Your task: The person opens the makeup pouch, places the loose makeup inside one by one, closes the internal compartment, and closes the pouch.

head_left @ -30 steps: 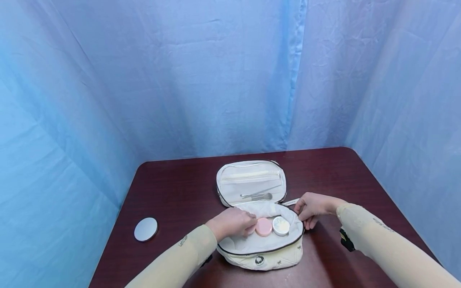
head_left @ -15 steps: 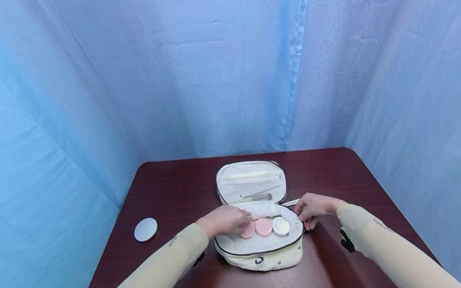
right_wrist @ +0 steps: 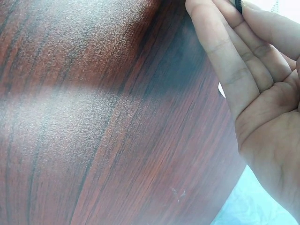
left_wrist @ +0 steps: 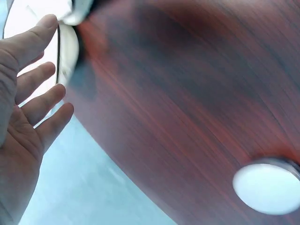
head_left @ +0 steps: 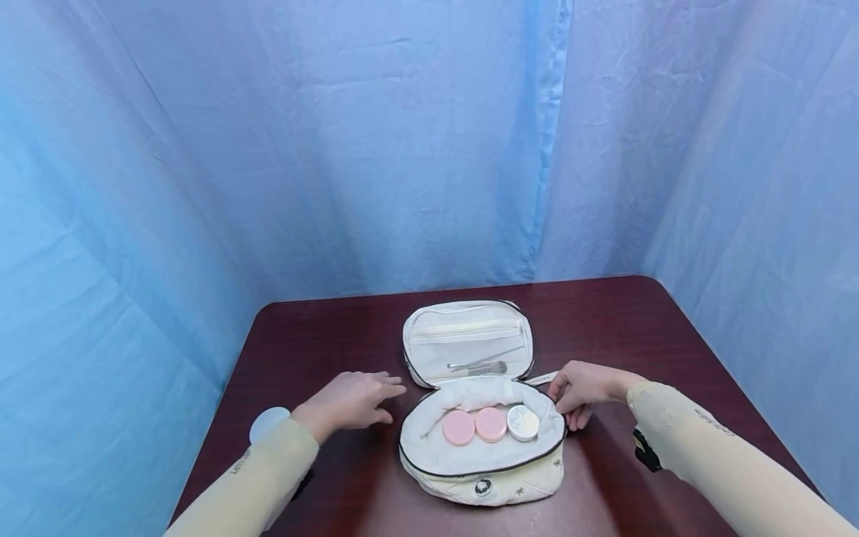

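A white quilted makeup bag stands with its lid folded back. Inside lie two round pink cases and a round silver-white case in a row. My right hand pinches the bag's dark-edged rim at its right side, thumb against fingers. Left of the bag, my left hand is over the table with fingers spread and nothing held. A round, flat, white-topped case lies on the left of the table, partly behind my left sleeve; the left wrist view shows this white-topped case below the hand.
Two makeup brushes lie in the lid's pocket. A strap sticks out at the bag's right back corner. The dark red wooden table has blue curtains around its back and sides.
My left hand has let go of the left pink case, left it in the bag beside the other, and moved out to the left. The right hand has stayed at the rim.
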A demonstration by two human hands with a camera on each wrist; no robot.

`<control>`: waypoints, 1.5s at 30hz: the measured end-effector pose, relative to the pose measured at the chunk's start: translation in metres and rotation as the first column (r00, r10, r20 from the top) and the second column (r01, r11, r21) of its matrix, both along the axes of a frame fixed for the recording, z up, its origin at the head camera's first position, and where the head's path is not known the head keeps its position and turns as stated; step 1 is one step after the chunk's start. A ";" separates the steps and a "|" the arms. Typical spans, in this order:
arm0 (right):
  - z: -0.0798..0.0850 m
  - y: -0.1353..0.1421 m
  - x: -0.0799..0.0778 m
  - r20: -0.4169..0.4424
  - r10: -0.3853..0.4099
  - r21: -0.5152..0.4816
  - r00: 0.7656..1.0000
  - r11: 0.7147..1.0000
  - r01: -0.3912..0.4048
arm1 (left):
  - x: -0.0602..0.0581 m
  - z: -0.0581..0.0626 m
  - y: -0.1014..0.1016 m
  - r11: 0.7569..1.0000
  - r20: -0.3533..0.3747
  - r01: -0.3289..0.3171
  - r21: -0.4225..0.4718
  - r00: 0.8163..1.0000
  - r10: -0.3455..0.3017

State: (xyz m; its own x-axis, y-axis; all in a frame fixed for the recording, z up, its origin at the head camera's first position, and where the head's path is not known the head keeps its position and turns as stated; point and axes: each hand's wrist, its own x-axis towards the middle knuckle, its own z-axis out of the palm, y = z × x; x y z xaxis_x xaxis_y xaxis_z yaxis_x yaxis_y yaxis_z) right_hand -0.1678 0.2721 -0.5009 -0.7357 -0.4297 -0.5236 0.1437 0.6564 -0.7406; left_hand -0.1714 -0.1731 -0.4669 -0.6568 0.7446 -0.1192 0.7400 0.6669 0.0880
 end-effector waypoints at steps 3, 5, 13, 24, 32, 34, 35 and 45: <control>0.000 0.000 0.000 -0.005 0.003 0.001 1.000 1.000 -0.003 | 0.000 0.000 -0.023 0.996 0.007 -0.083 -0.016 0.997 0.083; 0.000 0.000 -0.001 -0.006 0.004 0.002 1.000 1.000 -0.004 | 0.001 -0.001 -0.038 0.989 0.020 -0.145 -0.028 0.989 0.145; -0.001 -0.001 0.000 0.005 -0.016 0.008 1.000 1.000 0.016 | 0.007 -0.004 -0.092 0.953 0.067 -0.291 -0.086 0.953 0.297; -0.001 -0.002 0.001 0.008 -0.017 0.014 1.000 1.000 0.017 | 0.009 -0.019 -0.133 0.898 0.154 -0.423 -0.118 0.886 0.438; -0.001 -0.001 0.000 0.006 -0.015 0.021 1.000 1.000 0.015 | 0.009 -0.029 -0.148 0.868 0.226 -0.479 -0.127 0.838 0.496; -0.001 -0.001 0.000 0.005 -0.017 0.022 1.000 1.000 0.017 | 0.009 -0.032 -0.150 0.863 0.242 -0.489 -0.125 0.828 0.505; -0.001 -0.001 0.000 0.006 -0.018 0.022 1.000 1.000 0.018 | 0.010 -0.034 -0.152 0.861 0.249 -0.493 -0.124 0.825 0.508; -0.001 -0.001 0.002 0.004 -0.018 0.022 1.000 1.000 0.018 | 0.020 -0.048 -0.167 0.875 0.289 -0.480 -0.054 0.832 0.474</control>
